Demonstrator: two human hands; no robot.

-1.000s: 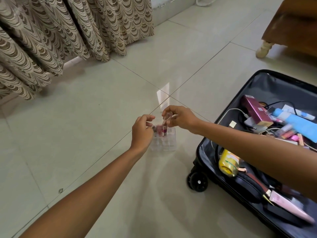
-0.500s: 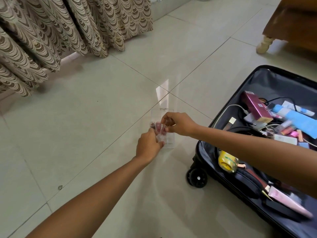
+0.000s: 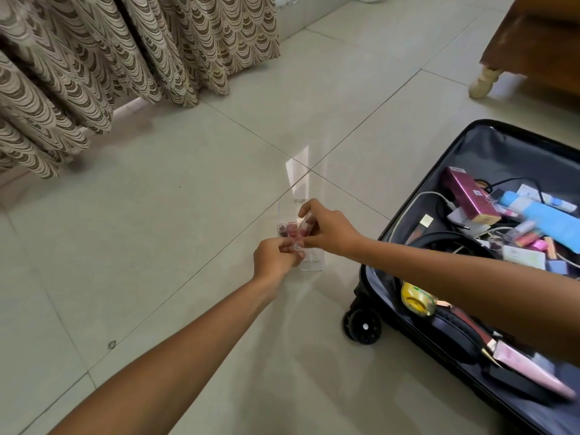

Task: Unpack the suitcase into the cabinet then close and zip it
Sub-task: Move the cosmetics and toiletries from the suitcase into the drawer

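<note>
Hanging in folds across the upper left of the frame, a curtain [image 3: 94,58] shows a scalloped brown-and-cream weave, its hem brushing the glossy pale tile floor [image 3: 157,230], which is cut by thin grout lines.

At centre, a clear plastic organizer [image 3: 310,262] stands on the floor, boxy and see-through, with two pink tubes [image 3: 67,228] upright in its far cells. The left hand [image 3: 274,262] reaches in from the lower left, its fingers [image 3: 287,248] curled against the organizer's near side, pinching something small and clear; what it is I cannot tell. Just above it the right hand [image 3: 326,229] has its fingers curled round a slim, tilted, clear lip-gloss tube [image 3: 304,226], its lower end at the organizer's cells. The two hands touch.

At the right of the frame the suitcase [image 3: 489,142] lies open on the floor, a black hard shell with grey fabric lining and a round black wheel [image 3: 362,326] at its near corner. It is full: a yellow jar [image 3: 417,298], black headphones [image 3: 455,337], a pink tube [image 3: 530,372], a magenta box [image 3: 467,196], a blue pouch [image 3: 546,215], white cables and small cosmetics in a loose heap.

In the upper right corner stands brown wooden furniture [image 3: 533,42] on a turned cream leg [image 3: 483,81].
</note>
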